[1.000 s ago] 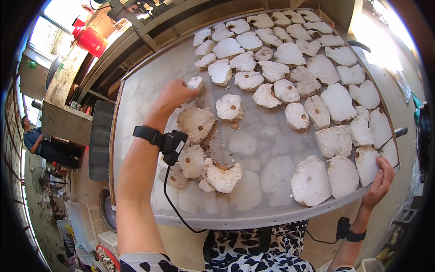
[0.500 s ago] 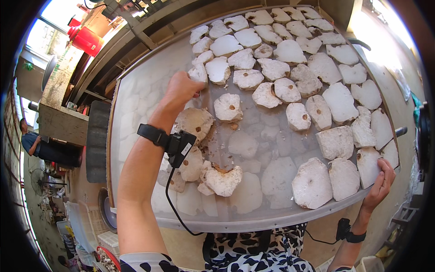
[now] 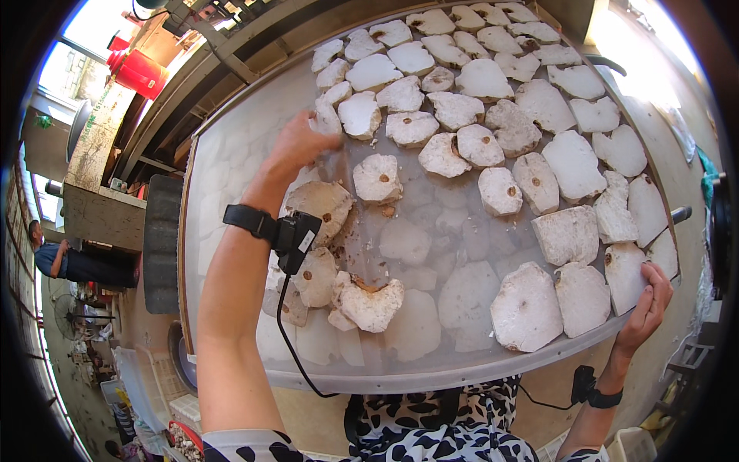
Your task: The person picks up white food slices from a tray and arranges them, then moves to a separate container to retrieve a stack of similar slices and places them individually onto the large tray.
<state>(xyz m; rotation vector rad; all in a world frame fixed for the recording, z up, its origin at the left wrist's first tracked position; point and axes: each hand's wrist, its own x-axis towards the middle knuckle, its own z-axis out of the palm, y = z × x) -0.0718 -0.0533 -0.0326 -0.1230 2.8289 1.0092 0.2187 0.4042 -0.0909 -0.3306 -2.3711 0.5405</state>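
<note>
Dozens of flat white slabs (image 3: 493, 115) lie spread over a large pale tray (image 3: 231, 177), most of them packed side by side across its far and right parts, each with a small brown spot near its middle. What the slabs are made of is hard to tell; they look chalky and rough-edged. The tray's far corners bend away toward the rim of the picture, and its near edge is partly covered by the person's patterned top (image 3: 431, 427).

The left hand (image 3: 296, 146) reaches out over the tray's left part, its back turned to the camera, so the fingers are mostly hidden. Its grip seems closed around a small white piece (image 3: 326, 119) at the fingertips, though I cannot tell how firmly. That piece sits at the left end of the packed rows, just beside a larger slab. A black wrist strap (image 3: 250, 221) with a small black device (image 3: 296, 235) and a dangling cable rides the left forearm, which covers part of a loose heap of slabs (image 3: 339, 285) nearer the person.

The right hand (image 3: 645, 308) clamps the tray's near right edge, fingers curled over the rim and touching a slab there
</note>
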